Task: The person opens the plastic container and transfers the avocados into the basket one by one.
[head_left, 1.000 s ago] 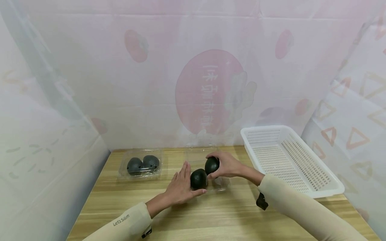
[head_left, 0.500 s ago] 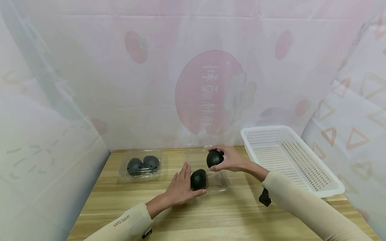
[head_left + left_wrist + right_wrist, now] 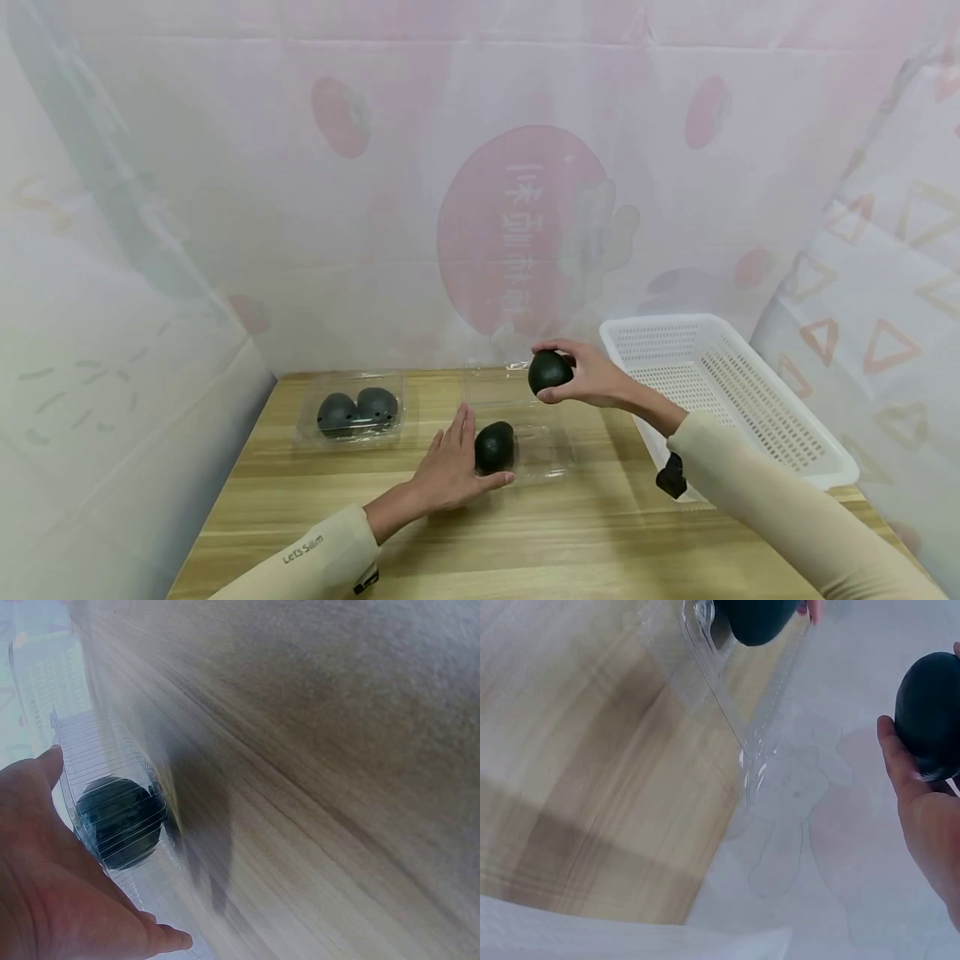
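Note:
My right hand [image 3: 588, 375] holds a dark green avocado [image 3: 550, 375] in the air, fingers over its top and thumb below. In the right wrist view this avocado [image 3: 930, 712] shows well above the table. A clear plastic clamshell box [image 3: 546, 454] lies on the table with its lid [image 3: 491, 385] folded back. Another avocado [image 3: 494, 447] sits in the box's left half. Against the left side of the box rests my left hand [image 3: 450, 467], fingers straight and thumb stretched along the front. The left wrist view shows the avocado [image 3: 120, 821] through the ribbed plastic wall.
A closed clear box [image 3: 352, 437] with two dark avocados [image 3: 375, 406] stands at the back left. To the right is a white perforated plastic basket [image 3: 675, 400], partly behind my right sleeve [image 3: 750, 492]. A printed cloth wall [image 3: 375, 233] rises behind the wooden table [image 3: 480, 550].
My right hand has lifted the avocado out of the box's right half, moving up and to the right. The left hand has stayed at the box.

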`<move>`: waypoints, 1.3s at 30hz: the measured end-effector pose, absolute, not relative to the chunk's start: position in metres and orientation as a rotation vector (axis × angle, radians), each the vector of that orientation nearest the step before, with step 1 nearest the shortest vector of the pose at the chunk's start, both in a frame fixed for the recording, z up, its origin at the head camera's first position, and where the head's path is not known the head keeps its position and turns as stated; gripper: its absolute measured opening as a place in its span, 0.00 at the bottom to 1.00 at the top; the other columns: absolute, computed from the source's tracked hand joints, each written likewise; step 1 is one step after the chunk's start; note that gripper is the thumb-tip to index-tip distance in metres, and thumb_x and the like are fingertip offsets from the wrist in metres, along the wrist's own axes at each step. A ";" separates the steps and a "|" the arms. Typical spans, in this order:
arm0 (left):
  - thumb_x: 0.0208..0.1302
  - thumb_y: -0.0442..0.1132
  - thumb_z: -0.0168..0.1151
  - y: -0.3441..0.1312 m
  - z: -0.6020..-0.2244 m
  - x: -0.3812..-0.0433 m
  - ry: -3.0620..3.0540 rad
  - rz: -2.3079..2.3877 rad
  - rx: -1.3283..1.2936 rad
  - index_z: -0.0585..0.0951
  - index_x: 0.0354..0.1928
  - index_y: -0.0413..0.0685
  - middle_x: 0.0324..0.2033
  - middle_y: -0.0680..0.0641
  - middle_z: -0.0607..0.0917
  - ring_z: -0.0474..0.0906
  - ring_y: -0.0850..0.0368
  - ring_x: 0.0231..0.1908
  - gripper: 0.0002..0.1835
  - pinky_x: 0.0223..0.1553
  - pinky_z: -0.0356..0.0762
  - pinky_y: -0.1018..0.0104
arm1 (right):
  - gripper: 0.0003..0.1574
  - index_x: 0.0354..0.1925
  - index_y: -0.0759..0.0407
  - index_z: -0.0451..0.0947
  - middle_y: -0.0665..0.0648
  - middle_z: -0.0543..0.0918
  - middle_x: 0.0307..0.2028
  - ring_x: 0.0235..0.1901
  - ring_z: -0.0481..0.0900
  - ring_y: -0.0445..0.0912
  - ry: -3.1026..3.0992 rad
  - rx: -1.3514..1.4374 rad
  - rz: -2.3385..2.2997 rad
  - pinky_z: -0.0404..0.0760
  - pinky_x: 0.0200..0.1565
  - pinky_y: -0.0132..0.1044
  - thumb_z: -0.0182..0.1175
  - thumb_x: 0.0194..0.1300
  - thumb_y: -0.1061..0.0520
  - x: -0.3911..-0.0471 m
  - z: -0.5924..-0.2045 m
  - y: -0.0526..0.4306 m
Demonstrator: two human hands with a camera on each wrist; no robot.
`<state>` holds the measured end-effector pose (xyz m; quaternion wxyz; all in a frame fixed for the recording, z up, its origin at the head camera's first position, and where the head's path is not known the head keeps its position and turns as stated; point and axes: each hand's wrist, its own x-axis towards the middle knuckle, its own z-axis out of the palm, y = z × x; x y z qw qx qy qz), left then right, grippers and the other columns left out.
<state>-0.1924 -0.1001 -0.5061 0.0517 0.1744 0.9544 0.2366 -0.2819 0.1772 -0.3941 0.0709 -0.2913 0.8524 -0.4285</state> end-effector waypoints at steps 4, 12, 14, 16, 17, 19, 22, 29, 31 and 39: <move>0.64 0.77 0.61 -0.100 -0.506 -0.192 2.898 0.730 0.530 0.43 0.84 0.33 0.84 0.32 0.44 0.49 0.37 0.82 0.68 0.77 0.52 0.33 | 0.45 0.70 0.55 0.77 0.64 0.79 0.67 0.53 0.84 0.57 2.593 -0.881 -1.304 0.85 0.47 0.44 0.79 0.56 0.51 -0.286 -0.389 0.184; 0.64 0.76 0.62 -0.100 -0.508 -0.192 2.896 0.734 0.526 0.43 0.84 0.33 0.84 0.32 0.44 0.49 0.37 0.82 0.68 0.78 0.52 0.34 | 0.46 0.72 0.54 0.75 0.64 0.78 0.67 0.59 0.83 0.61 2.592 -0.855 -1.349 0.85 0.50 0.45 0.79 0.58 0.55 -0.296 -0.384 0.200; 0.64 0.76 0.62 -0.100 -0.508 -0.192 2.897 0.741 0.526 0.43 0.84 0.33 0.84 0.32 0.44 0.49 0.37 0.82 0.68 0.78 0.51 0.34 | 0.46 0.72 0.54 0.75 0.64 0.78 0.67 0.59 0.83 0.61 2.583 -0.840 -1.368 0.85 0.50 0.44 0.79 0.58 0.55 -0.299 -0.382 0.204; 0.64 0.77 0.61 -0.100 -0.508 -0.191 2.902 0.742 0.532 0.43 0.84 0.33 0.84 0.32 0.44 0.49 0.37 0.82 0.68 0.77 0.51 0.33 | 0.45 0.72 0.54 0.75 0.64 0.77 0.68 0.59 0.83 0.61 2.582 -0.823 -1.388 0.85 0.49 0.42 0.79 0.58 0.56 -0.302 -0.379 0.208; 0.64 0.76 0.62 -0.100 -0.508 -0.191 2.904 0.754 0.536 0.43 0.84 0.33 0.83 0.31 0.44 0.49 0.36 0.82 0.68 0.77 0.51 0.33 | 0.46 0.72 0.54 0.75 0.64 0.77 0.68 0.58 0.83 0.61 2.582 -0.813 -1.396 0.85 0.49 0.42 0.79 0.58 0.56 -0.303 -0.378 0.210; 0.64 0.77 0.62 -0.100 -0.508 -0.191 2.913 0.773 0.547 0.44 0.84 0.31 0.83 0.30 0.45 0.50 0.35 0.82 0.69 0.77 0.52 0.31 | 0.46 0.72 0.54 0.75 0.64 0.76 0.69 0.59 0.83 0.61 2.577 -0.806 -1.410 0.85 0.48 0.40 0.79 0.58 0.56 -0.306 -0.376 0.214; 0.63 0.79 0.60 -0.100 -0.509 -0.192 2.923 0.782 0.566 0.44 0.83 0.31 0.83 0.29 0.45 0.50 0.34 0.81 0.70 0.76 0.52 0.31 | 0.46 0.73 0.55 0.74 0.64 0.74 0.71 0.58 0.83 0.61 2.578 -0.803 -1.423 0.85 0.48 0.39 0.79 0.58 0.57 -0.309 -0.373 0.219; 0.62 0.80 0.58 -0.103 -0.518 -0.195 2.947 0.782 0.580 0.44 0.84 0.31 0.83 0.30 0.45 0.49 0.35 0.82 0.70 0.76 0.53 0.31 | 0.46 0.74 0.54 0.73 0.62 0.73 0.73 0.56 0.83 0.58 2.595 -0.774 -1.415 0.84 0.49 0.36 0.77 0.60 0.59 -0.317 -0.372 0.232; 0.63 0.80 0.59 -0.103 -0.519 -0.195 2.947 0.765 0.569 0.43 0.84 0.32 0.83 0.31 0.44 0.48 0.36 0.82 0.70 0.77 0.52 0.32 | 0.47 0.75 0.53 0.72 0.61 0.72 0.73 0.57 0.82 0.58 2.602 -0.754 -1.407 0.84 0.49 0.36 0.77 0.60 0.59 -0.320 -0.372 0.236; 0.64 0.75 0.63 -0.101 -0.506 -0.191 2.910 0.742 0.526 0.43 0.84 0.32 0.83 0.31 0.44 0.48 0.37 0.82 0.68 0.77 0.52 0.34 | 0.47 0.76 0.51 0.71 0.62 0.72 0.72 0.56 0.82 0.59 2.642 -0.704 -1.380 0.83 0.49 0.40 0.77 0.63 0.57 -0.327 -0.374 0.257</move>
